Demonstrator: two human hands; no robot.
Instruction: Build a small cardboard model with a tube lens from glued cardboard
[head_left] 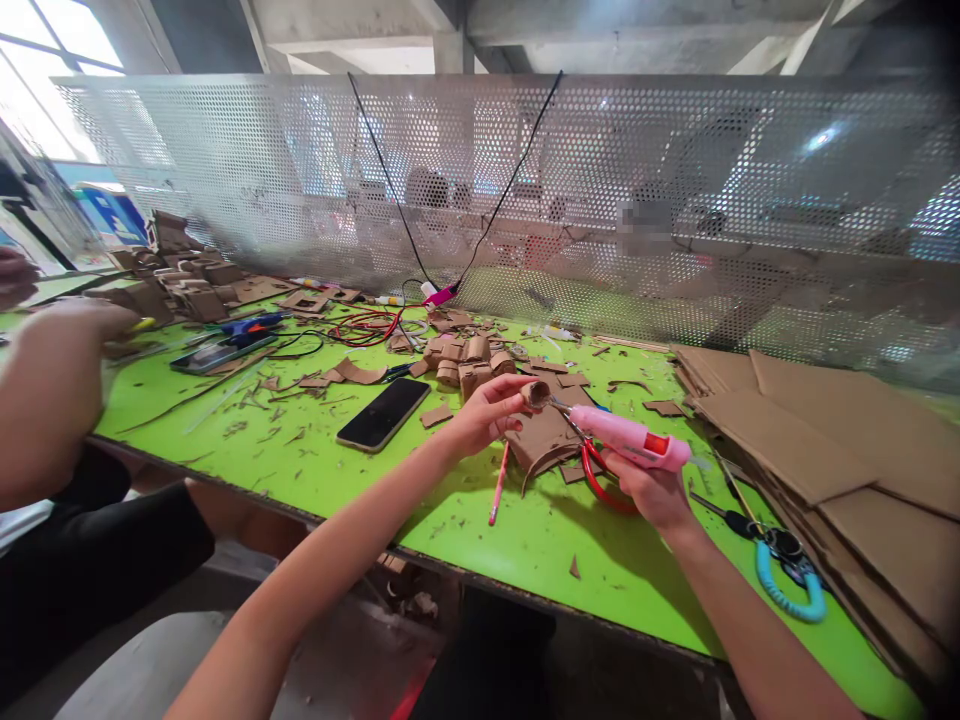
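Note:
My left hand (484,412) holds a small rolled cardboard tube (535,393) by its end, just above the green table. My right hand (651,487) grips a pink glue gun (628,441) whose nozzle points left and touches the tube. Under both lies a curved brown cardboard piece (546,441). Red-handled scissors (598,478) lie beneath the gun, and a pink pencil (498,484) rests on the table below my left hand.
A black phone (383,413) lies left of my hand. Several cardboard rolls (466,362) sit behind it. Flat cardboard sheets (840,440) are stacked at the right, with a teal coiled cord (786,590). A co-worker's arm (52,385) is at the left. Perforated metal screen (525,190) backs the table.

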